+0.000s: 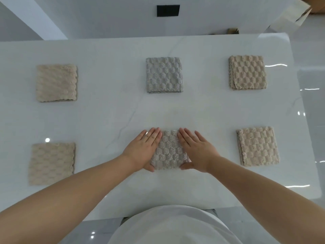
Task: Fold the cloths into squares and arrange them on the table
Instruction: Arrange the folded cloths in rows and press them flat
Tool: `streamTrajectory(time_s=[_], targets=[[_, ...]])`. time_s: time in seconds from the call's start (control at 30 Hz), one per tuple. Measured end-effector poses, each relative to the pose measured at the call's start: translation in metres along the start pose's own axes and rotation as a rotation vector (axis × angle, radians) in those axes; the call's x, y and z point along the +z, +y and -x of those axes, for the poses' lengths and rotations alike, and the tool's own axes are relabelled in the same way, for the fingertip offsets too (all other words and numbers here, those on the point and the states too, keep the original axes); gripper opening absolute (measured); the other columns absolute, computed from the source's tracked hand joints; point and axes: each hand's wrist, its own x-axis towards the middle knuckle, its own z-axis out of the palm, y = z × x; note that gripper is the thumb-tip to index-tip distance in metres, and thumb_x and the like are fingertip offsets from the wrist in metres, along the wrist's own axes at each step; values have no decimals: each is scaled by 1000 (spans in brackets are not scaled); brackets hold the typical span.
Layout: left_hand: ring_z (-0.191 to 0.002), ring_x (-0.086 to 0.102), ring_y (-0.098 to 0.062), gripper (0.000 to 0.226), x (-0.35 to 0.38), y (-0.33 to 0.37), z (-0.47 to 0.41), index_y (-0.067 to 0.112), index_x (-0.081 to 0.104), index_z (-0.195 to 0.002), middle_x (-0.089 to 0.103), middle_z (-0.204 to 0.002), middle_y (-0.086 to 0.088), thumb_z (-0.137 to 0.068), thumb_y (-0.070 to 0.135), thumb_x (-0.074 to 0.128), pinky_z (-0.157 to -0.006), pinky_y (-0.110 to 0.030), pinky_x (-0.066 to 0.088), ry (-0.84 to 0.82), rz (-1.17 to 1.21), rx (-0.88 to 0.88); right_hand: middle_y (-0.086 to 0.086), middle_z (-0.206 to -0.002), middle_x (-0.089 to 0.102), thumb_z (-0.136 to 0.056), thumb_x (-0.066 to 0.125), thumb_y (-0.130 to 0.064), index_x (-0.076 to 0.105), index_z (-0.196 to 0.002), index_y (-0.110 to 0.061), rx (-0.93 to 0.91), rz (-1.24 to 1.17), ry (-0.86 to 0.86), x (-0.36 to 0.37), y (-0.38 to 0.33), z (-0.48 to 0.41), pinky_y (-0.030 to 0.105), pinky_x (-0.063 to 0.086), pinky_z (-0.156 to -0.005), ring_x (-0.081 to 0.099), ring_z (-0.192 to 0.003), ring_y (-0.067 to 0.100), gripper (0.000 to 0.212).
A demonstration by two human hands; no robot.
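Note:
A folded grey textured cloth (169,150) lies on the white table (112,118) at the near middle. My left hand (143,149) lies flat along its left side with straight fingers. On the cloth's right side my right hand (195,149) lies flat too, and both thumbs touch its near edge. Folded squares lie around it: a beige one (56,82) at far left, a grey one (163,74) at far middle, a beige one (247,72) at far right, a beige one (51,163) at near left and a pinkish beige one (257,146) at near right.
The table's right edge (311,138) borders a glossy floor. A black wall panel (168,10) and cardboard pieces (290,18) lie beyond the far edge. My white shirt (174,226) fills the bottom of the view.

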Motion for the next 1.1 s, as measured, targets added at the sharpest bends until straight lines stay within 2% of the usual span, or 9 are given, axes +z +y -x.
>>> streamTrajectory(time_s=[0.1,0.23,0.43,0.5,0.67,0.77,1.1], targets=[[-154,-17,-29,129,-19,-17,4,0,-19,-155,-24,-162,-15,-78,89,34,-125,-42,-10,61,10,57,3,-165,-21,-86,29,-85,-17,-159,-10,-4,-88,50,-21,8,-3,39,-4,-126,-14,-155,18,114],[-156,-6,-30,113,-57,-70,-13,0,-10,-156,-9,-167,-18,-84,82,19,-126,-39,-3,233,56,-5,6,-168,-14,-97,27,-72,-12,-160,-10,44,-127,210,-72,36,-31,40,7,-127,-7,-156,18,97],[-157,-2,-29,120,-125,-149,-100,0,-4,-159,-6,-169,-18,-84,69,60,-127,-39,4,217,130,-105,8,-170,-10,-89,55,-69,-9,-161,-8,121,-70,218,-161,89,-122,42,9,-127,-3,-157,22,114],[-157,-2,-28,125,-136,-161,-124,1,-3,-160,-5,-169,-16,-80,69,65,-126,-38,4,214,130,-119,7,-170,-10,-87,60,-67,-8,-161,-8,120,-51,180,-176,96,-148,42,9,-127,-3,-157,22,116],[-157,-2,-25,127,-145,-172,-158,5,-4,-161,-6,-170,-11,-78,72,65,-127,-37,5,190,186,-136,5,-170,-9,-84,59,-71,-8,-161,-10,100,7,106,-188,106,-182,44,9,-127,-2,-157,21,119],[-157,-3,-23,129,-136,-177,-164,7,-5,-161,-6,-170,-8,-76,71,69,-127,-37,3,129,227,-137,5,-170,-10,-85,62,-67,-9,-161,-12,88,14,79,-182,114,-187,45,7,-127,-3,-157,20,118],[-156,-14,-22,132,-122,-186,-168,11,-18,-159,-19,-168,-6,-75,84,52,-127,-42,-2,68,174,-146,2,-169,-17,-81,60,-74,-17,-159,-14,27,73,51,-169,134,-189,45,5,-127,-10,-156,18,126]])
